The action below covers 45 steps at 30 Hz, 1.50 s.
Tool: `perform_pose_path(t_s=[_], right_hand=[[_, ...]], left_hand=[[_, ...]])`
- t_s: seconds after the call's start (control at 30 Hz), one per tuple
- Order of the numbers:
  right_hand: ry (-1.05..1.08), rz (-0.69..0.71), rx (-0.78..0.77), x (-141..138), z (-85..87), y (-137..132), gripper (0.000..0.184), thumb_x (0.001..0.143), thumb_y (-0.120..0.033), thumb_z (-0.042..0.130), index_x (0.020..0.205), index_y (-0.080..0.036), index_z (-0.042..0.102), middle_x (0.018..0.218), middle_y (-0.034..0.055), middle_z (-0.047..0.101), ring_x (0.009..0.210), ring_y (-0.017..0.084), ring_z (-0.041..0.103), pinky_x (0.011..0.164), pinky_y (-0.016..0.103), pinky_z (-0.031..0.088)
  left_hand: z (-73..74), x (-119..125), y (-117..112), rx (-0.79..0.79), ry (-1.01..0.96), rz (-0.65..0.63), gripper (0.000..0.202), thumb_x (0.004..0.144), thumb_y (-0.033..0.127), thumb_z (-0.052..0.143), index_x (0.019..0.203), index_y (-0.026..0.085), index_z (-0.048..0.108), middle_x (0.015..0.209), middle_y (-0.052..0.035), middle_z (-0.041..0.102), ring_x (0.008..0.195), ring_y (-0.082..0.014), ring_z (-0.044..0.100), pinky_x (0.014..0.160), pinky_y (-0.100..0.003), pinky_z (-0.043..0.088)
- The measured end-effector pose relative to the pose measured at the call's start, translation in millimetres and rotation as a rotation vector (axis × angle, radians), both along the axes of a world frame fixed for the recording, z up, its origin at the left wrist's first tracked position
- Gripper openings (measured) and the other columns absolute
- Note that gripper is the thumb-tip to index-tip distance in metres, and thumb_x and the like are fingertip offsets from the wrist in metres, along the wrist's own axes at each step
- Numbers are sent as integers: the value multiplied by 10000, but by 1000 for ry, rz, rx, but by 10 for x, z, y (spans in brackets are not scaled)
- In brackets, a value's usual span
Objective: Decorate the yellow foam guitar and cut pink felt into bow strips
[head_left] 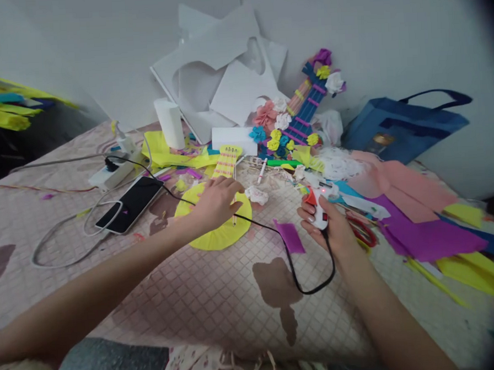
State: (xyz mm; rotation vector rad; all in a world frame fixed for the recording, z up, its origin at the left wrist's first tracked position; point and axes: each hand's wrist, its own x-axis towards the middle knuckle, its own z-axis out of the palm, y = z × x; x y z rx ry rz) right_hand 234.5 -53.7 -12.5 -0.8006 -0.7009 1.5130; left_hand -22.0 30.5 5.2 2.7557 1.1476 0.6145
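My right hand (337,224) is closed around a white hot glue gun (321,217) with an orange-red trigger and a small red light. Its black cord (295,276) loops down over the table and runs left, passing by my left hand. My left hand (219,200) is over a round yellow paper guitar body (210,239), fingers apart and slightly bent. Part of the body is hidden beneath that hand. Beyond it extends the yellow neck (228,163) with pink stripes. A crumpled white paper flower (256,195) lies just right of my left fingers, and a purple paper piece (291,237) is nearer me.
A phone (130,205) and a power strip (116,172) with cables lie left. White foam boards (224,70) lean at the back beside a decorated blue guitar (305,115). Coloured paper sheets (427,231) and a blue bag (405,127) occupy the right.
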Motion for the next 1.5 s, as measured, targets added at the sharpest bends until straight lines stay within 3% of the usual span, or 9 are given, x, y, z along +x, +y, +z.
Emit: perform_pose_path(t_s=[0.13,0.27,0.47,0.6,0.77,0.9,1.1,1.3,1.5], right_hand=[[64,6,-31,29,-32,-33,167,785,-313,627,799,-185,521,658,-41,380,515,66,369,320,110,316],[66,2,-29,59,-19,-48,175,785,-321,628,786,-184,519,656,-40,390,509,67,376,310,114,307],[48,-10,-25,74,16,-66,179,770,-332,638,781,-194,525,643,-44,376,505,72,375,310,115,309],[73,1,-4,85,25,-76,169,775,-315,640,823,-181,550,652,-44,383,510,66,378,314,110,317],[91,13,3,75,26,-77,135,791,-297,622,811,-179,559,654,-41,383,509,68,366,312,112,317],[50,24,-8,3,-18,-63,141,786,-309,626,792,-191,548,650,-39,394,510,75,368,315,119,315],[-323,-30,69,-231,-38,-119,221,795,-419,616,801,-205,561,637,-20,463,498,100,414,328,179,295],[-945,-19,280,-555,191,-290,403,849,-508,516,610,-184,539,554,1,509,504,111,440,455,231,348],[-1068,-13,383,-680,239,-302,388,844,-526,506,631,-205,552,515,-12,459,533,144,455,474,249,341]], left_hand=[[-75,493,281,-191,120,-70,543,766,460,607,1180,128,493,1168,-150,574,1069,-285,525,869,-378,404],[-142,775,357,-275,257,59,834,673,615,618,1278,85,399,1206,-231,534,1089,-373,511,852,-445,417],[-169,902,345,-242,254,140,663,720,409,631,1257,84,419,1177,-229,557,1111,-378,509,879,-469,405],[2,679,436,-357,31,103,665,745,407,611,1296,107,391,1208,-187,558,1092,-304,544,885,-408,429],[299,-15,339,-1012,-551,-24,556,762,397,616,1248,165,481,1237,-129,567,1133,-269,536,940,-413,428],[310,-498,106,-1406,-929,-139,451,867,395,492,1283,222,473,1281,-95,555,1200,-253,504,999,-436,405],[163,-689,-77,-1502,-1085,-182,415,916,415,410,1278,233,498,1307,-95,549,1201,-261,520,1010,-426,417],[137,-615,-133,-1542,-1081,-183,399,919,391,411,1263,212,502,1324,-97,533,1208,-234,512,1003,-380,425],[151,-550,-177,-1554,-1094,-192,414,910,363,435,1282,191,484,1323,-112,527,1213,-250,495,1031,-422,393]])
